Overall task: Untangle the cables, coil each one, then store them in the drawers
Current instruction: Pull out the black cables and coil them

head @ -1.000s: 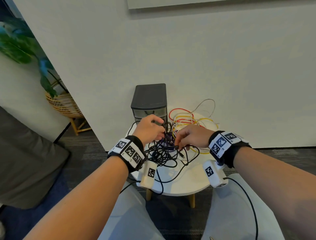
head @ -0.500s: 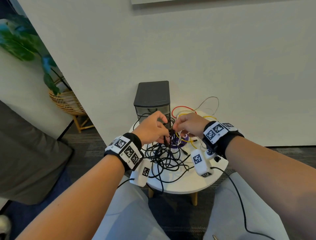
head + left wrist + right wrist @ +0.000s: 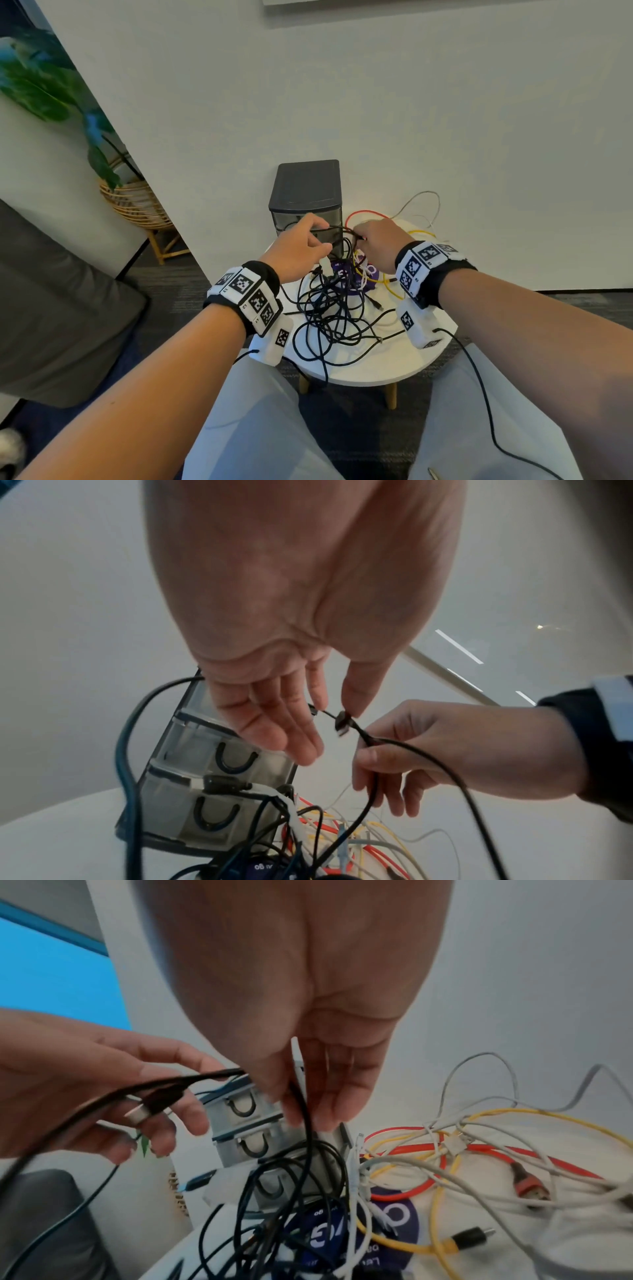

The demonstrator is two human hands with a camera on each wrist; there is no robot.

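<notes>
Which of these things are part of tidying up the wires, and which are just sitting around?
Part of the job:
- black cable, pinched by the left hand and the right hand
- red cable, yellow cable and grey cable, loose on the white table
- drawers

Just lying about:
- potted plant
- wicker basket
- purple disc under the cables

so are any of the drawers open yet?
No. In the right wrist view the drawer fronts of the drawer unit sit flush and stacked, and both the left hand and the right hand pinch a black cable instead.
</notes>
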